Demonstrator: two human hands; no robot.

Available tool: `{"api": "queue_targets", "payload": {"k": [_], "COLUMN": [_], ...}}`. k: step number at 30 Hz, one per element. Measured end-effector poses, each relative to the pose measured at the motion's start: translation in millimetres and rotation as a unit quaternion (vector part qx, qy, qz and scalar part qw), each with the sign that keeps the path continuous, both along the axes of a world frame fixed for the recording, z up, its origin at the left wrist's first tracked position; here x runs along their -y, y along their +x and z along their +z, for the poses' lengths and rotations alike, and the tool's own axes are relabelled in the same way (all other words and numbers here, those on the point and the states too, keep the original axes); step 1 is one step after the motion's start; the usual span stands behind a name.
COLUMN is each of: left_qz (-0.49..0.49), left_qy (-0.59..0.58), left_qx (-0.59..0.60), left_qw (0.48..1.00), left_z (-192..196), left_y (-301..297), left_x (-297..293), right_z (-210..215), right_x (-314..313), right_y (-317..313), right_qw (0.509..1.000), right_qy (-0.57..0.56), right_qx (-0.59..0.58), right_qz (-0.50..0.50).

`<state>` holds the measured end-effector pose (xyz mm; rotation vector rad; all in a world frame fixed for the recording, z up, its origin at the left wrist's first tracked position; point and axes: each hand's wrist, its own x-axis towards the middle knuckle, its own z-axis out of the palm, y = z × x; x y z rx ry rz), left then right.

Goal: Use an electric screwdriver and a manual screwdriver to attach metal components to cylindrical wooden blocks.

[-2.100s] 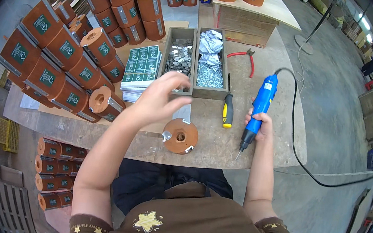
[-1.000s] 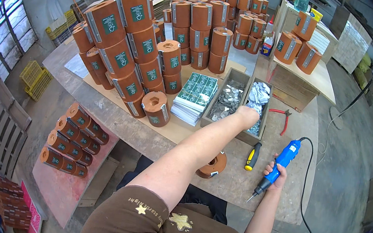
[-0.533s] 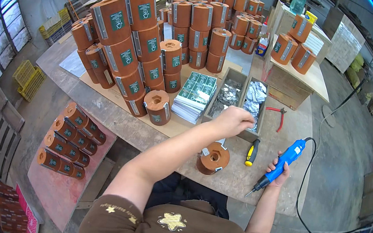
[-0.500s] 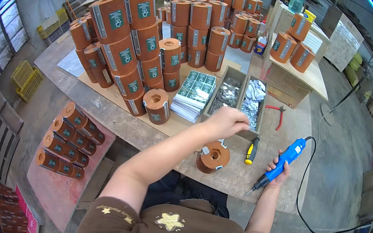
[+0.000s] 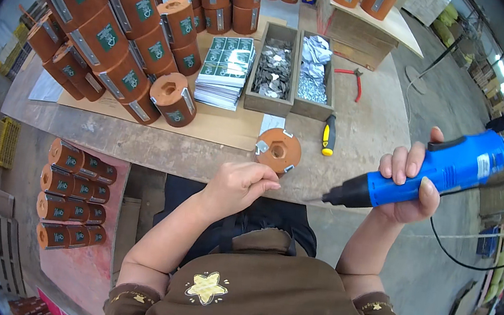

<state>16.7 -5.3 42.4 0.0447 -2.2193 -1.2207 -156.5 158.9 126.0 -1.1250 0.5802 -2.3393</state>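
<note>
My right hand (image 5: 416, 203) is wrapped round a blue electric screwdriver (image 5: 452, 169), its black nose and thin bit pointing left over the table's front edge. My left hand (image 5: 237, 186) is closed in a pinch, thumb against fingers, just in front of an orange-brown cylinder (image 5: 291, 146). Whatever it may hold is too small to make out. The cylinder stands on end near the table edge, a hexagonal recess in its top and small metal pieces at its rim. Behind it, one wooden tray (image 5: 268, 105) holds dark metal pieces; its neighbour holds silvery foil and small metal parts.
Tall stacks of similar labelled cylinders (image 5: 106, 36) fill the table's left side. A pile of green-and-white label sheets (image 5: 221, 75) lies beside the trays. A yellow-black screwdriver (image 5: 329, 135) and red-handled pliers (image 5: 358, 85) lie to the right. More cylinders (image 5: 74, 198) lie on a low pink board.
My left hand has come back from the trays to the near side of the cylinder. My right hand has raised the electric screwdriver and levelled it leftward. The view has tilted down.
</note>
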Motion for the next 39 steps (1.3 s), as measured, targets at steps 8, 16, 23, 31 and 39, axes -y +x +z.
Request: {"api": "queue_targets", "payload": {"k": [8, 16, 23, 31, 39], "left_qz": [0.055, 0.049, 0.053, 0.048, 0.036], "left_qy": [-0.048, -0.061, -0.067, -0.064, -0.026], "left_qx": [-0.051, -0.014, 0.02, 0.014, -0.017], "left_qw": [0.996, 0.997, 0.996, 0.997, 0.999], "left_z": [-6.3, -1.5, 2.6, -1.9, 0.2], "left_y": [1.4, -1.4, -5.3, -3.4, -9.9], "left_x": [-14.7, -19.9, -22.2, -23.1, -19.0], "right_z": [13.3, 10.0, 2.6, -0.2, 0.5], "right_x": [9.5, 11.3, 11.2, 1.6, -3.9], "right_y": [49.5, 56.2, 48.3, 43.7, 38.3], "right_qw": [0.995, 0.989, 0.985, 0.982, 0.988], "right_qy": [-0.023, 0.029, 0.012, 0.003, 0.003], "right_qx": [-0.055, -0.075, -0.126, -0.152, -0.087], "right_qz": [-0.082, -0.122, -0.117, -0.113, -0.124]}}
